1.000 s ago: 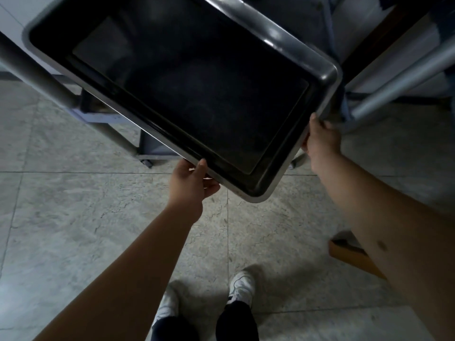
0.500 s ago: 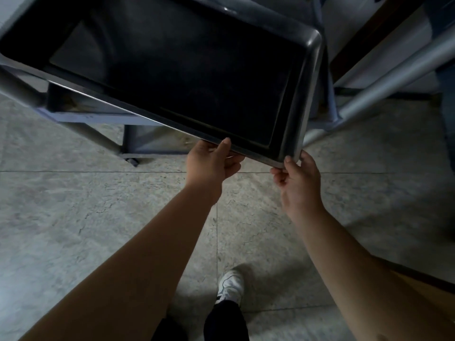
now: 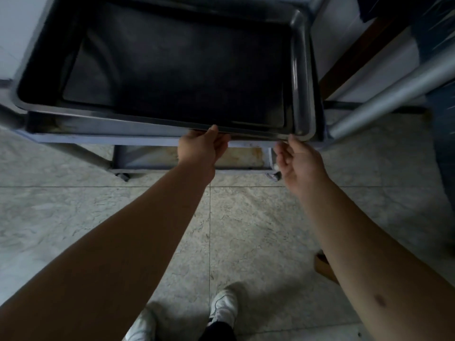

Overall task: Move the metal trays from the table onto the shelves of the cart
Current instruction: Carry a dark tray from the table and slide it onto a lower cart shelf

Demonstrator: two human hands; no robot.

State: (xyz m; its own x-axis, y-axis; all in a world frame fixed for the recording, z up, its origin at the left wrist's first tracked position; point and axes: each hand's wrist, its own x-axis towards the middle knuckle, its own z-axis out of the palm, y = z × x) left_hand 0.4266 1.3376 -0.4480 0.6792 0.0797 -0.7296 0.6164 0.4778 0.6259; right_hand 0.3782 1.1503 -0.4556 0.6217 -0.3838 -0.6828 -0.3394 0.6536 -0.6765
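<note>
your left hand [image 3: 202, 148] is gripping the metal tray [image 3: 172, 67] by its near rim, thumb on top. the tray is sitting on the cart [image 3: 98, 137] shelf. your right hand [image 3: 299, 161] is half-open, fingertips touching the near right corner.

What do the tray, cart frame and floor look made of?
Tray: likely metal with a dark, smooth finish; the rolled rim catches glossy highlights.
Cart frame: seemingly steel tube, brushed grey sheen; the lower shelf shows rust-like stains, which suggests painted steel.
Floor: probably polished stone or marble-look tile, with grey veining and grout lines.
</note>
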